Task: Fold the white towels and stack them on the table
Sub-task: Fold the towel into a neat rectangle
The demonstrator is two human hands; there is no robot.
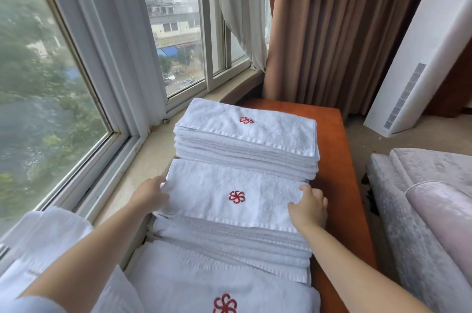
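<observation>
Two stacks of folded white towels with red flower logos sit on the orange-brown table (332, 159). The far stack (245, 138) is by the window. On the near stack (229, 233) lies a folded top towel (229, 195). My left hand (150, 193) holds its left end, fingers tucked under the edge. My right hand (307, 206) holds its right end, thumb on top. A larger white towel (199, 287) with the same logo lies nearest me.
A window and stone sill (143, 159) run along the left. More white cloth (46, 236) lies on the sill at lower left. Brown curtains (332, 31) hang behind the table. A white floor unit (408, 98) and a grey sofa (421, 210) stand to the right.
</observation>
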